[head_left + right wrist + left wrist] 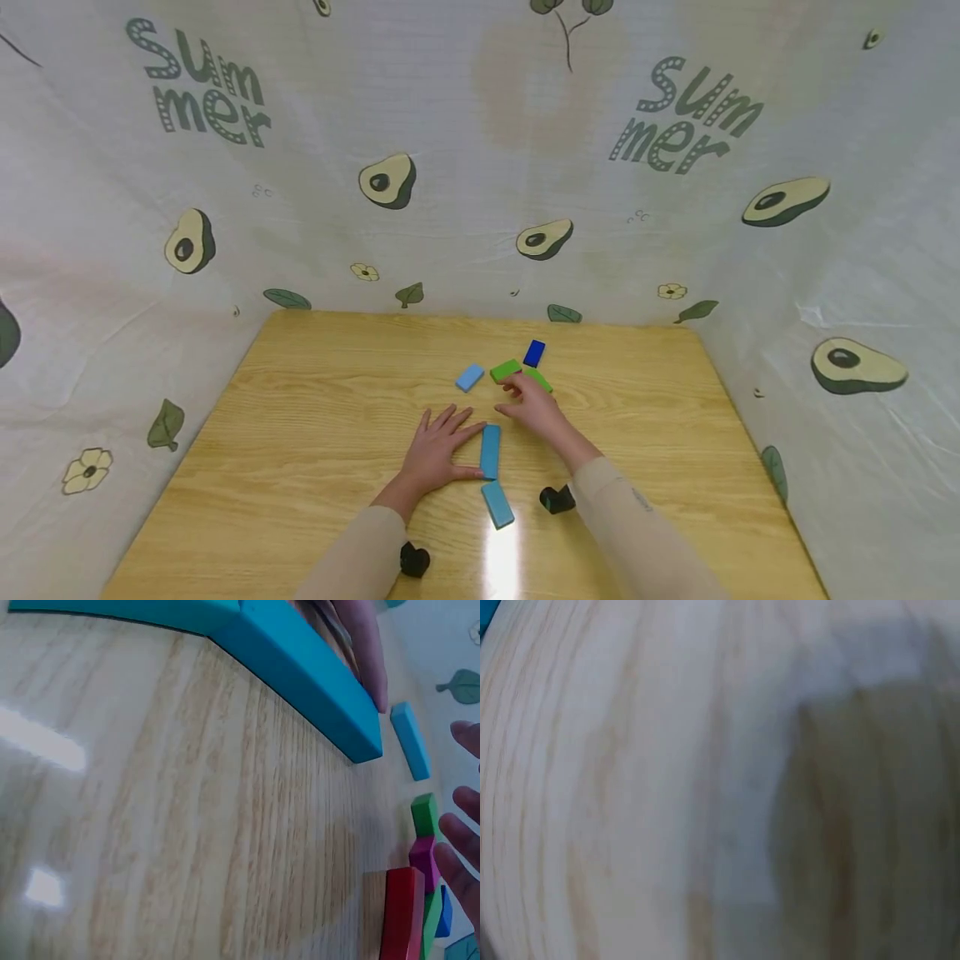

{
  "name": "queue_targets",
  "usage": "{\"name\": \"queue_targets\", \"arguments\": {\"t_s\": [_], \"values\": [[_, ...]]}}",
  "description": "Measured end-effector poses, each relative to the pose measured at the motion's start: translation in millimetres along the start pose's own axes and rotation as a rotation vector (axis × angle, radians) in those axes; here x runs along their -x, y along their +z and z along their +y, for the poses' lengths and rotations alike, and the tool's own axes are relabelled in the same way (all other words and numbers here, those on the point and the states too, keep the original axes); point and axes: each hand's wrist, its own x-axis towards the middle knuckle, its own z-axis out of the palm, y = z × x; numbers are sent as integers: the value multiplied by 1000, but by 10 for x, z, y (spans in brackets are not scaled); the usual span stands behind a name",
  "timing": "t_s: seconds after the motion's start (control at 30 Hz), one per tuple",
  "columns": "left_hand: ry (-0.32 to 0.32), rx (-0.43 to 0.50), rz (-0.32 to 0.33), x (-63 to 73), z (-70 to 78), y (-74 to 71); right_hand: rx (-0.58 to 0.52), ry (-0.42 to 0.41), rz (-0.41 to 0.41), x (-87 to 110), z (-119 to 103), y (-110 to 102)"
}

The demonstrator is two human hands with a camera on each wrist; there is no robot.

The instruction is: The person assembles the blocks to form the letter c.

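Note:
My left hand [435, 457] rests on the wooden table with fingers spread; its thumb and index fingertips meet the left side of an upper teal block [490, 452]. A lower teal block [498, 504] adjoins it at an angle. My right hand [531, 407] hovers over a small group of blocks, thumb apart from the fingers and nothing gripped. Around it are a green block [506, 371], a second green block [539, 380], a magenta block [424, 862] and a red block [403, 915]. In the head view the right hand hides the red and magenta ones.
A light blue block [470, 377] lies left of the green ones, and a dark blue block [534, 353] lies behind them. The wooden table [315, 375] meets a printed cloth [465, 108] at its back and sides. The left wrist view shows mostly blurred tabletop.

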Motion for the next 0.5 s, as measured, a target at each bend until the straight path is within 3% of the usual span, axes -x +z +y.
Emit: {"name": "queue_targets", "arguments": {"t_s": [0.27, 0.5], "values": [[2, -31, -5, -13, 8, 7, 54, -68, -81, -283, 48, 69], [-11, -24, -9, -4, 2, 9, 7, -95, -140, -475, 92, 134]]}}
